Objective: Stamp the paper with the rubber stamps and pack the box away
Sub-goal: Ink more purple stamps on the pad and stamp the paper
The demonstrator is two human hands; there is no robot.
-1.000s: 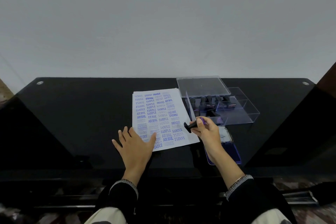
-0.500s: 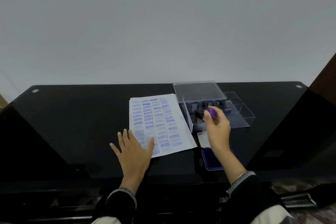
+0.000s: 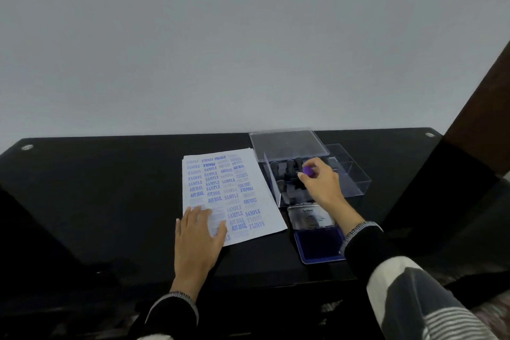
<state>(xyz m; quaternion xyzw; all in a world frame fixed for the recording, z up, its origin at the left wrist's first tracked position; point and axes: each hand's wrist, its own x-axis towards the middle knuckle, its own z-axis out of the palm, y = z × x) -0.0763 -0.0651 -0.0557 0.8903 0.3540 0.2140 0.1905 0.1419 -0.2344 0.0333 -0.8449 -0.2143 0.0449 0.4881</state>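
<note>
Black glass made up the table (image 3: 110,201), and from the head view I watched the paper (image 3: 234,196) lying near its middle, already crowded with blue impressions reading SAMPLE, AIR MAIL and FRAGILE. My left hand (image 3: 200,234) lay flat, fingers straight, pressing the sheet's near-left corner. My right hand (image 3: 321,186) was over the clear plastic box (image 3: 353,174) just right of the paper, its fingers pinching a rubber stamp (image 3: 307,171) whose purple inked face pointed up and to the left. Several dark stamps (image 3: 289,167) stood in the box's left section; its lid (image 3: 288,143) lay at the far side. The ink pad (image 3: 320,243) sat open near me, touching the box's near edge, its metal cover (image 3: 310,218) folded back.

I judged the stamp was going back into its slot. The risks looked plain: the wet face could smear the box wall or my fingers if it tipped, a careless set-down could knock over neighbouring stamps, and my sleeve (image 3: 367,243), hanging just over the open pad, could pick up ink.
</note>
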